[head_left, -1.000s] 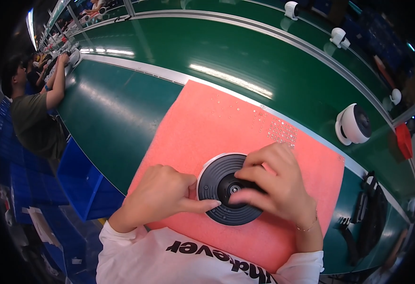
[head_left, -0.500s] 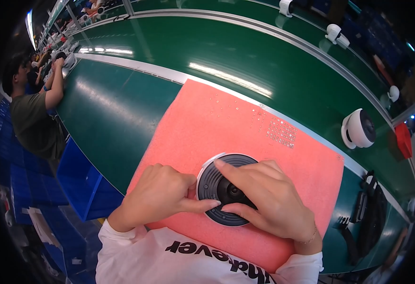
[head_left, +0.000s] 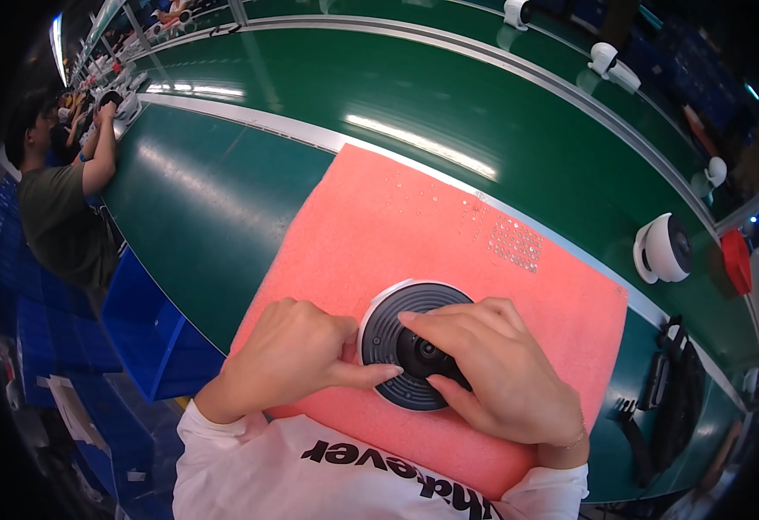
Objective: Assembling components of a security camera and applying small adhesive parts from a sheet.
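A round black ribbed disc with a white rim (head_left: 397,325) lies on a pink foam mat (head_left: 414,225) on the green bench. My left hand (head_left: 297,355) rests against the disc's left edge, its thumb stretched across the lower rim. My right hand (head_left: 492,373) lies over the disc's right half, with index finger and thumb pinching the raised dark centre knob (head_left: 420,350). A cluster of small shiny screws (head_left: 515,243) sits on the mat, far right of the disc.
A white dome-shaped camera unit (head_left: 664,250) rides the green conveyor at right, with more of them farther back (head_left: 609,61). A black tool (head_left: 670,390) lies right of the mat. Another person in a green shirt (head_left: 59,208) works at left, beside blue crates (head_left: 150,334).
My right hand has slid down and right off the disc's top, uncovering more of the ribbed face; its fingers now pinch the centre. The white unit on the belt has drifted right.
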`<state>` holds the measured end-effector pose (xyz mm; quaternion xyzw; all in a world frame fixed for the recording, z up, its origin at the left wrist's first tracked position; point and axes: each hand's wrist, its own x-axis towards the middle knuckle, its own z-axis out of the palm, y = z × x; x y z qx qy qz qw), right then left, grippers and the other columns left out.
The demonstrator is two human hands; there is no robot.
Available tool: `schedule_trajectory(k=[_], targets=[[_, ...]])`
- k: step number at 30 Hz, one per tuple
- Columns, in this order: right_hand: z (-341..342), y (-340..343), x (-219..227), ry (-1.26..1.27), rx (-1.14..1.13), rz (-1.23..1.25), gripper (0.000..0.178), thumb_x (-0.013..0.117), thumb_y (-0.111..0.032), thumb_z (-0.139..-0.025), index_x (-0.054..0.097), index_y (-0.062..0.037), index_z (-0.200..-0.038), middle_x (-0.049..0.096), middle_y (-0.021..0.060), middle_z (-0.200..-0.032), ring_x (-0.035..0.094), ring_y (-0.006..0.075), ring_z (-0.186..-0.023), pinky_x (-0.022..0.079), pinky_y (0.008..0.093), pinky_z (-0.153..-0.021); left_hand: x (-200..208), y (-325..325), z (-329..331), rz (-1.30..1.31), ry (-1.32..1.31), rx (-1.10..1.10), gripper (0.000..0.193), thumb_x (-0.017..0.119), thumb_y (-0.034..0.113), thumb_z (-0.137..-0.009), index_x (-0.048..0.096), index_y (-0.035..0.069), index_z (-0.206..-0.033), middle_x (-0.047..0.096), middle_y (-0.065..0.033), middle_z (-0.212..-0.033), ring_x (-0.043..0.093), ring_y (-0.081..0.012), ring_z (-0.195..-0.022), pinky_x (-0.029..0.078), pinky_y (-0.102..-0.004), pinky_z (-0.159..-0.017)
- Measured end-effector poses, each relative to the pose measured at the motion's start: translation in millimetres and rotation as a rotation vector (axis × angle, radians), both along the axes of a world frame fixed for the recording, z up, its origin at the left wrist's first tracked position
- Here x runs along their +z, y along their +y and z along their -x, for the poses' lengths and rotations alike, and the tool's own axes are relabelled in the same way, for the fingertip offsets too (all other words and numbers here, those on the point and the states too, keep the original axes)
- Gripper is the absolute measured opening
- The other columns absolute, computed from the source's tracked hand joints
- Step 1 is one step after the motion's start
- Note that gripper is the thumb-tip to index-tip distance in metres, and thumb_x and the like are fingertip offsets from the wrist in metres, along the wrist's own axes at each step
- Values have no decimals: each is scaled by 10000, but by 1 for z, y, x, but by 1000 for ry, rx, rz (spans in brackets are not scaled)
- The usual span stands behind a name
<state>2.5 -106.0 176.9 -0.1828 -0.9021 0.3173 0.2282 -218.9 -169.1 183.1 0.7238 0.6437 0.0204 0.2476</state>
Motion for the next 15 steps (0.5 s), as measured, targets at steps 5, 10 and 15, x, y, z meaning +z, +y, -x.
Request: schedule_trajectory(k=[5, 10, 15], targets=[[2, 11, -12, 85, -204, 27, 542, 694, -300, -780, 502, -12, -1198, 566, 172, -1154, 546, 341, -1061, 411, 430, -909, 5, 3, -2, 19, 93, 9, 452, 737, 475, -667, 636, 41, -589, 543, -55, -457, 558, -223, -422, 435, -305, -472], [2, 28, -43, -125, -308, 572, 483, 553, -386, -889, 525, 30, -1134, 626, 213, -976, 626, 323, -863, 480, 366, -786, -30, 3, 6, 263, -170, 64, 594, 663, 576, -717, 679, -4, -844, 622, -150, -627, 638, -251, -621, 492, -363, -600], [2, 18, -26, 196, -266, 694, 464, 708, -245, -784, 527, -5, -1137, 628, 151, -1010, 624, 230, -938, 485, 333, -830, -46, -11, -7, 48, -1005, 271, 862, 781, 289, -685, 357, -8, -1374, 597, -174, -1147, 558, -247, -1123, 469, -389, -926]])
